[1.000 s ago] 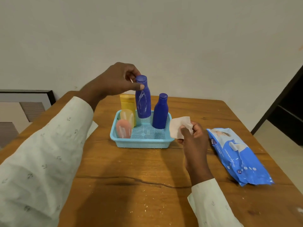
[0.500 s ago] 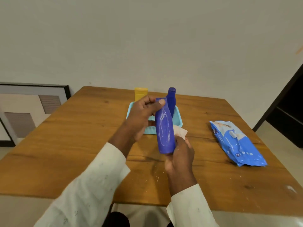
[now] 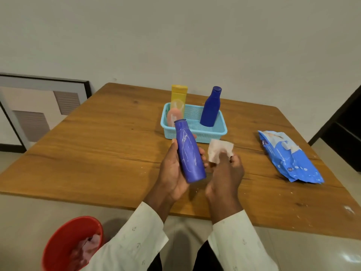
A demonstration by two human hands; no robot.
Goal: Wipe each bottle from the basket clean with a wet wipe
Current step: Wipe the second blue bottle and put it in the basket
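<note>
Left hand (image 3: 172,173) fingers curled round smeared blue bottle (image 3: 189,151), tilted, above table's (image 3: 101,149) near edge | right hand (image 3: 224,173) fingers pinch wet wipe (image 3: 218,150) just beside bottle | basket (image 3: 211,132) behind holds second blue bottle (image 3: 211,106), yellow bottle (image 3: 178,98)

Red bucket (image 3: 64,245) bottom left is cut off by the frame edge, and the pinkish stuff inside is too blurry to ID. Held blue bottle (image 3: 189,151) hides most of the left hand's (image 3: 172,173) fingers, plus part of the pink bottle (image 3: 173,117) in the basket (image 3: 213,132). Right hand (image 3: 226,173) covers the lower bit of the wet wipe (image 3: 218,150). Text on the wipes pack (image 3: 289,157) is too small to read. Framed panel (image 3: 39,108) on the left runs out of frame.
</note>
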